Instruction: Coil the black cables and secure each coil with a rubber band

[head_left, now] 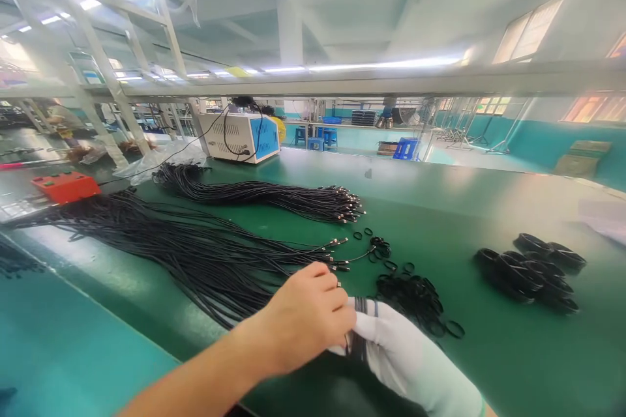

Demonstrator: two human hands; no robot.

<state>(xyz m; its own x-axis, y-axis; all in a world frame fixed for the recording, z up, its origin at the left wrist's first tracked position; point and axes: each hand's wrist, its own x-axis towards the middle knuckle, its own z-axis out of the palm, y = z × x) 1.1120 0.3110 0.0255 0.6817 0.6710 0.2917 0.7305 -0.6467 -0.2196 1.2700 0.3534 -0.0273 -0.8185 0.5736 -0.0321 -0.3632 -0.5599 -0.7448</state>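
My bare left hand (313,316) is closed, its fingertips meeting the fingers of my right hand; what it pinches is mostly hidden, but cable strands show right beside it. On my right hand (396,352) is a white glove. Black cable (360,332) runs in several loops around its gloved fingers, with the thumb pressed against them. Just beyond the hands lie the metal-tipped ends of a long bunch of black cables (195,247). A heap of small black rings (411,296) lies close to the right glove.
A second cable bundle (264,195) lies farther back on the green table (469,208). Coiled black cables (531,273) are piled at right. At left sit a red box (66,187) with buttons and a white-and-blue machine (242,137). A metal rail (342,86) crosses above the table.
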